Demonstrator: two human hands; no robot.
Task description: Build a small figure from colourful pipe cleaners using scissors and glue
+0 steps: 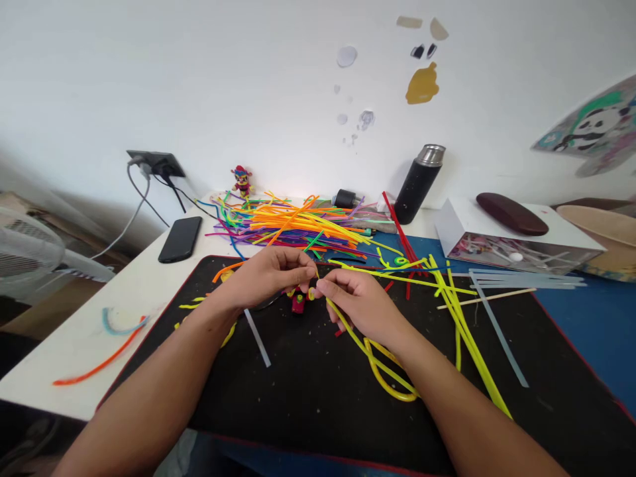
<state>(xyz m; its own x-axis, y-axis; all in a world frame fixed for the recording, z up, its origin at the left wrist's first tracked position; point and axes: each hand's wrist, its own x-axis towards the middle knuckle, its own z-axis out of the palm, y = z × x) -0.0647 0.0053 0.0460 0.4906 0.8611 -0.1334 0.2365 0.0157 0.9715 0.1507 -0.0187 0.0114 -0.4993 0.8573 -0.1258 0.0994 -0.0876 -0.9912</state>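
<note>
My left hand (pixel 283 273) and my right hand (pixel 358 298) meet above the middle of the black mat (pixel 308 391), fingertips a short way apart. A yellow pipe cleaner (pixel 355 338) runs out of my right hand's closed fingers and trails down toward my right forearm. My left fingers pinch at its thin tip. Just below and behind my hands is a small dark red figure (pixel 298 303) with yellow bits, partly hidden by my fingers. A looped yellow strand (pixel 385 384) lies beside my right wrist.
Many coloured pipe cleaners (pixel 303 225) are heaped at the back, near a finished small figure (pixel 242 182). A black flask (pixel 420 185) leans near the wall. Yellow pipe cleaners (pixel 467 338) and clear glue sticks (pixel 499 331) lie at right. A phone (pixel 181 239) sits at left, a white box (pixel 517 232) at right.
</note>
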